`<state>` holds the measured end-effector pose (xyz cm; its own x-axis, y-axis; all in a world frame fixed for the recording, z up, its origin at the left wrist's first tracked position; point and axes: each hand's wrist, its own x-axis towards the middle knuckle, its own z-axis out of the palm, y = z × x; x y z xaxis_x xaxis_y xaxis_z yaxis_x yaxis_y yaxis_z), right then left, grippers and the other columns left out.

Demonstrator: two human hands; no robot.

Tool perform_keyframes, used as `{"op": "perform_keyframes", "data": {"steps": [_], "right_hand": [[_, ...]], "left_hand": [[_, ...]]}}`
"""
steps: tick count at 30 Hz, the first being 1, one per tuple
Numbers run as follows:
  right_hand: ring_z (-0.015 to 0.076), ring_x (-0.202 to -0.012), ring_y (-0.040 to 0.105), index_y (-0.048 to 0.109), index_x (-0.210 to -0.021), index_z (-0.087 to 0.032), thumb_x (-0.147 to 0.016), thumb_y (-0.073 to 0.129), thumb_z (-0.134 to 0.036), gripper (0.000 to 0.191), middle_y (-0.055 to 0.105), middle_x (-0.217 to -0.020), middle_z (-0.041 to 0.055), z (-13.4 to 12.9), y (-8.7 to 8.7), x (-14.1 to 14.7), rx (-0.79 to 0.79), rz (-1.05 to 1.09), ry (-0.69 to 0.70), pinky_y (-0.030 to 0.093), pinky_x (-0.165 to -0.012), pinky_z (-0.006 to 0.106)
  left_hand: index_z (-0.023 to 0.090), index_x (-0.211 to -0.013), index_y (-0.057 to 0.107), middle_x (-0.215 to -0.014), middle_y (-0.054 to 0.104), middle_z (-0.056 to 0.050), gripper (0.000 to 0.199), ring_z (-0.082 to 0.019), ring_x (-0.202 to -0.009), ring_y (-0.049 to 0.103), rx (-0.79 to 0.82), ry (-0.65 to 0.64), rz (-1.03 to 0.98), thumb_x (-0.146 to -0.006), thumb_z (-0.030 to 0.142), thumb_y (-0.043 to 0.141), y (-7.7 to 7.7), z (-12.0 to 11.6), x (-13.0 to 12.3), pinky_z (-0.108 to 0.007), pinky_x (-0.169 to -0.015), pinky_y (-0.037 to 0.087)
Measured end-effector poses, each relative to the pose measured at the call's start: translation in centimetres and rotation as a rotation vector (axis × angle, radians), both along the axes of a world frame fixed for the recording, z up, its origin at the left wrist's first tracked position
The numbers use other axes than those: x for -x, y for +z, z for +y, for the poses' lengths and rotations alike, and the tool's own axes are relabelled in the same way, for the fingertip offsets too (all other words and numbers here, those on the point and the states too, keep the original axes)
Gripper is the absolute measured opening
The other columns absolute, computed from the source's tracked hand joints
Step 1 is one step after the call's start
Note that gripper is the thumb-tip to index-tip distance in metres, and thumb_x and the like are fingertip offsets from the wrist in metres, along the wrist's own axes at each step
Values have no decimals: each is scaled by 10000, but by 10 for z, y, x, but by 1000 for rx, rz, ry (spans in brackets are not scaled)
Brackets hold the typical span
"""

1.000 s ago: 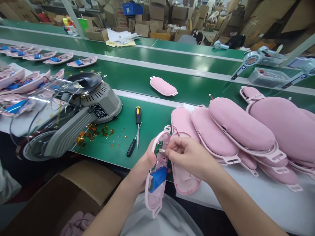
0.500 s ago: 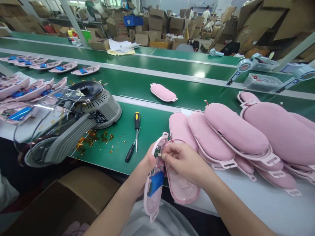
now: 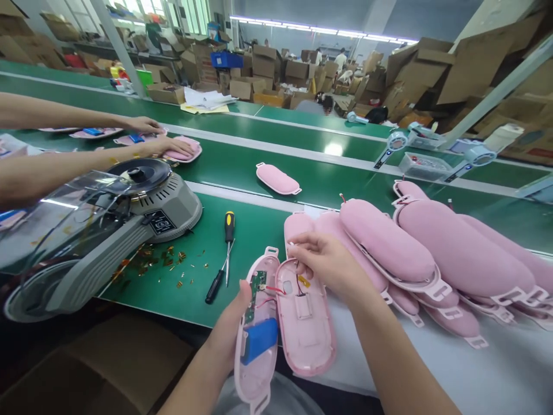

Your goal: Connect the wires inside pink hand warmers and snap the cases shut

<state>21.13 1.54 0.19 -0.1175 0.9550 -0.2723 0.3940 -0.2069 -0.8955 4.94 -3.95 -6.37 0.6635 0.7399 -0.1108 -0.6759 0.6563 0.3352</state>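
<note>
My left hand [image 3: 235, 314] is closed around the edge of an open pink plastic shell half [image 3: 254, 377], its thumb along the rim. Inside this half are a green circuit board [image 3: 258, 279] and a blue-wrapped battery [image 3: 260, 340]. Thin red wires [image 3: 273, 290] run from the board towards the second pink shell half [image 3: 307, 346], which lies open beside it on its right. Above that second half, my right hand [image 3: 326, 262] pinches a small white connector [image 3: 291, 246]. Dark wires [image 3: 299, 282] hang below those fingers, near a piece of amber tape [image 3: 304, 280].
Pink assembled shells [image 3: 389, 239] are piled on the right. Two screwdrivers [image 3: 228, 227] lie left of my hands, beside a grey tape dispenser [image 3: 168, 213] and amber scraps. One pink shell [image 3: 279, 178] lies on the green belt. A co-worker's hands [image 3: 151, 147] reach in from the left.
My right hand has moved up from the circuit board, now pinching a white connector. The shell halves are spread wider. A co-worker's arms have come in at the left with a pink shell.
</note>
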Motion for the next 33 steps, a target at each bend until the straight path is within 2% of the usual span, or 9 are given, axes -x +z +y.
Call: {"op": "perform_keyframes", "data": {"steps": [5, 9, 11, 13, 17, 20, 24, 29, 33], "right_hand": [[76, -545, 578, 637, -896, -155, -806, 630, -287, 160, 660, -697, -4, -15, -1, -10, 127, 212, 94, 457, -505, 180], [94, -610, 590, 652, -782, -157, -822, 621, -335, 185, 633, -666, -8, -25, -3, -5, 123, 210, 202, 480, -590, 204], [107, -654, 607, 630, -769, -171, -848, 559, -278, 152, 639, -702, -8, -32, 0, 2, 132, 135, 235, 484, -621, 219], [110, -633, 598, 590, -746, -189, -855, 503, -221, 143, 622, -683, -26, -39, 5, 8, 85, -30, 241, 464, -594, 227], [104, -560, 513, 487, -677, -207, -855, 455, -180, 183, 569, -635, -55, -48, 10, 15, -55, -339, 269, 345, -499, 230], [94, -534, 437, 450, -635, -206, -836, 460, -145, 211, 512, -581, -76, -49, 10, 16, -107, -341, 291, 294, -484, 229], [89, -537, 415, 449, -620, -201, -807, 474, -96, 216, 491, -562, -84, -48, 8, 17, -152, -332, 262, 295, -498, 222], [97, -533, 406, 436, -601, -199, -780, 488, -71, 226, 505, -561, -77, -51, 9, 22, -196, -494, 235, 258, -501, 241], [99, -513, 382, 382, -582, -198, -767, 484, -71, 247, 469, -534, -73, -54, 10, 23, -171, -531, 234, 240, -489, 245]], "left_hand": [[156, -1272, 572, -1057, 701, -132, 620, -316, -1085, 614, 5, 74, 101, -809, 567, 595, 6, -3, -3, -435, -994, 428], [154, -1276, 549, -1011, 707, -126, 691, -303, -998, 651, -30, 149, 198, -744, 580, 665, 10, -5, -5, -432, -960, 449], [176, -1313, 508, -1043, 699, -116, 729, -297, -1026, 639, -55, 179, 237, -729, 574, 685, 12, -6, -5, -418, -963, 446], [201, -1353, 463, -1085, 686, -107, 760, -293, -1070, 619, -88, 212, 259, -726, 566, 693, 13, -6, -6, -401, -970, 440], [225, -1388, 422, -1147, 663, -112, 781, -300, -1126, 589, -140, 236, 290, -740, 589, 663, 13, -9, -8, -399, -986, 429], [234, -1401, 409, -1177, 652, -116, 788, -302, -1155, 571, -173, 254, 306, -745, 604, 643, 11, -10, -9, -401, -1000, 420], [255, -1430, 357, -1219, 629, -116, 819, -303, -1194, 544, -188, 241, 316, -746, 618, 626, 7, -11, -10, -406, -1027, 398], [286, -1439, 315, -1316, 558, -115, 857, -324, -1241, 501, -221, 184, 310, -725, 658, 608, 4, -12, -11, -427, -1054, 373], [283, -1419, 324, -1422, 452, -111, 869, -329, -1311, 417, -347, 216, 430, -704, 723, 548, 1, -12, -10, -425, -1103, 314]]}}
